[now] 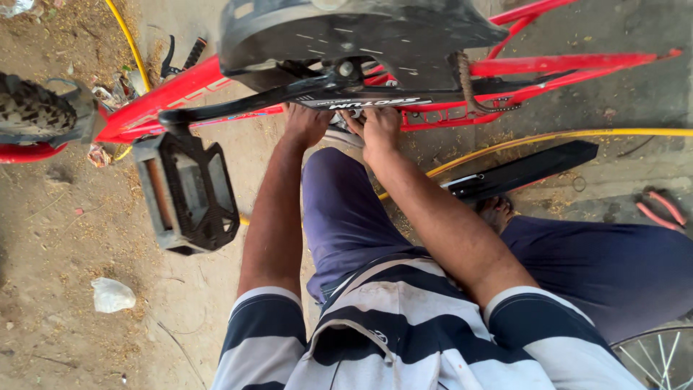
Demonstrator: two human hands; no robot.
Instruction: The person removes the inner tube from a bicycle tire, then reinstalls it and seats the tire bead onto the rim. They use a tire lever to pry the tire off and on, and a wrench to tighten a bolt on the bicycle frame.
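A red bicycle frame [180, 87] lies upside down across the top of the view, with a black chain guard [346, 32], a black crank arm [238, 107] and a black pedal [188, 191]. My left hand [303, 124] and my right hand [379, 128] both reach under the crank and frame, fingers curled against the parts there. The fingertips are hidden behind the crank, so what they hold cannot be made out. My arms stretch over my knees in dark blue trousers.
A knobby tyre [32, 112] is at the left edge. A yellow hose [621, 133] runs across the dirt ground. A black mudguard [523, 170] lies to the right, red-handled pliers [660, 209] further right. A spoked wheel [660, 357] shows bottom right, a white scrap [112, 295] at left.
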